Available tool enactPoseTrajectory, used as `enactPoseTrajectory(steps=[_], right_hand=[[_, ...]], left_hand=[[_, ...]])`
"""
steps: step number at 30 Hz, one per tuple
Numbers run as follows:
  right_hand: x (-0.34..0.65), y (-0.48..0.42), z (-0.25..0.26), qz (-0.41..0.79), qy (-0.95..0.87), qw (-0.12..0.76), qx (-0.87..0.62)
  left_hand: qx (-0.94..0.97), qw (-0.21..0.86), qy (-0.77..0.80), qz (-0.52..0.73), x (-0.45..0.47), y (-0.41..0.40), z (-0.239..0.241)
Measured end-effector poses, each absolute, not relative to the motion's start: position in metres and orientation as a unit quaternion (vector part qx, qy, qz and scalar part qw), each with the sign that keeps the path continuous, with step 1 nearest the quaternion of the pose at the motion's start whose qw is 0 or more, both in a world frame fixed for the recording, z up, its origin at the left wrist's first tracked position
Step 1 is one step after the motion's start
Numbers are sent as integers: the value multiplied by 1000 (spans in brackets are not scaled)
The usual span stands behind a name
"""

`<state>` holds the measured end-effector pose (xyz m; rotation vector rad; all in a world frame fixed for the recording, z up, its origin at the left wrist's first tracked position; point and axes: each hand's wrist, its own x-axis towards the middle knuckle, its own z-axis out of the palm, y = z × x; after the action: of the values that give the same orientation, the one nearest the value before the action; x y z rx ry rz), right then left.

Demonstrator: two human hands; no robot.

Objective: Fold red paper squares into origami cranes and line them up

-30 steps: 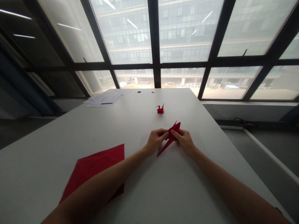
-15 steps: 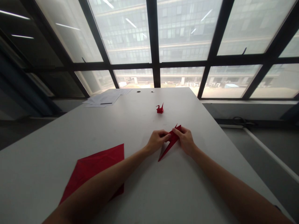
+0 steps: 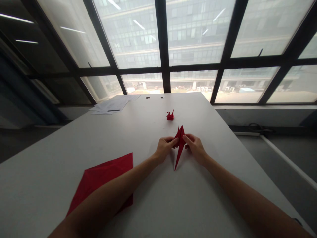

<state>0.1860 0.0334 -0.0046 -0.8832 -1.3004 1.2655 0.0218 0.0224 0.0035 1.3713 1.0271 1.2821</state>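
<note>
A long, narrow folded piece of red paper [image 3: 179, 147] lies on the white table [image 3: 138, 132], its sharp tip pointing toward me. My left hand [image 3: 165, 148] pinches its left side and my right hand [image 3: 195, 147] pinches its right side, both with fingers closed on the paper. Beyond my hands stands a small finished red paper crane [image 3: 170, 115].
A large creased red paper sheet [image 3: 104, 178] lies at the near left, partly under my left forearm. A stack of white papers [image 3: 111, 105] sits at the far left corner. Two small dark round objects [image 3: 148, 98] lie near the table's far edge, below tall windows.
The folded paper has turned from a diagonal to nearly straight, with its tip now pointing toward me. Both hands stayed on it and shifted slightly.
</note>
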Motion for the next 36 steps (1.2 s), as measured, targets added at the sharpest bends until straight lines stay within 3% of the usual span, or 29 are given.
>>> enactPoseTrajectory(steps=[5, 15, 21, 30, 36], right_hand=[[182, 31, -8, 540, -588, 505, -329], [186, 30, -8, 538, -574, 513, -344], [183, 29, -9, 457, -604, 541, -365], [184, 27, -8, 421, -678, 482, -361], [180, 27, -14, 334, -723, 465, -388]], left_hand=[[505, 484, 426, 574, 21, 25, 0], [515, 563, 379, 524, 18, 26, 0], [454, 517, 416, 595, 17, 30, -2], [441, 481, 425, 628, 16, 35, -6], [438, 476, 433, 628, 17, 33, -6]])
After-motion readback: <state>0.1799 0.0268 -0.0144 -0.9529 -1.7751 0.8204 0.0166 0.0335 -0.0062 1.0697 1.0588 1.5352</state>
